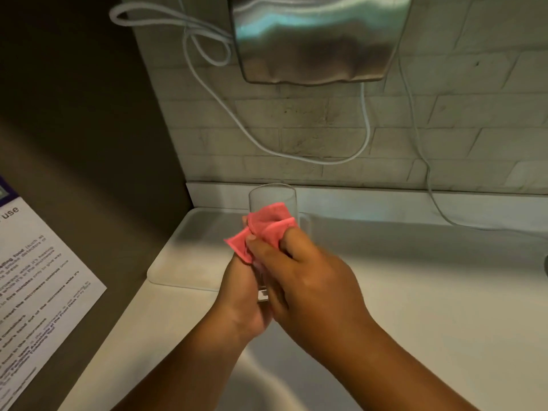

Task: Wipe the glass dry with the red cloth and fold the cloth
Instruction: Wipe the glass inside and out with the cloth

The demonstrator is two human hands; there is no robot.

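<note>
A clear drinking glass (pixel 271 197) is held upright above the white counter, its rim toward the wall. My left hand (pixel 241 295) wraps the lower part of the glass from the left. My right hand (pixel 308 280) presses the red cloth (pixel 264 232) against the glass's near side, with the cloth bunched between thumb and fingers. The glass's base shows only as a small patch between my two hands; most of its lower body is hidden.
A white counter (pixel 415 280) runs along a tiled wall, with a shallow raised tray area (pixel 184 262) at its left end. A steel dispenser (pixel 317 37) and white cables (pixel 237 123) hang on the wall. A printed notice (pixel 38 283) is stuck to the dark panel on the left.
</note>
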